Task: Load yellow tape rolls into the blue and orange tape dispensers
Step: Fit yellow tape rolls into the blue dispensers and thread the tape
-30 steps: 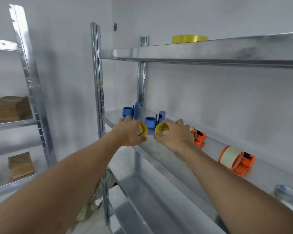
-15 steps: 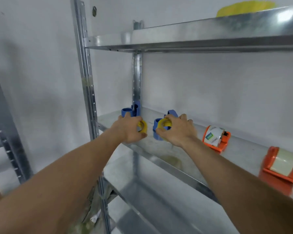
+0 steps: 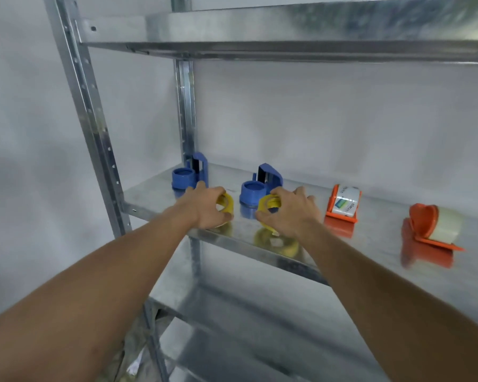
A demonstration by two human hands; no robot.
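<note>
From the head camera, both arms reach up to the middle shelf of a metal rack. The left hand curls round a yellow tape roll, gripping it just above the shelf; the roll stands on edge with its open core facing roughly 3 o'clock. The right hand grips a second yellow roll, also on edge, its core turned towards the camera.

The left blue dispenser stands at about 11 o'clock from the left hand, just beside it, its round hub pointing up and bare. The right blue dispenser sits at roughly 11 o'clock from the right hand, touching or nearly touching the roll there; its hub also points up and bare. Each hand is the nearer one to its own dispenser.

Both hubs run vertical while both rolls stand on edge, so each roll probably needs laying flat before it drops over a hub.

At 3 o'clock, two orange dispensers already carry pale rolls, not yellow ones.
</note>
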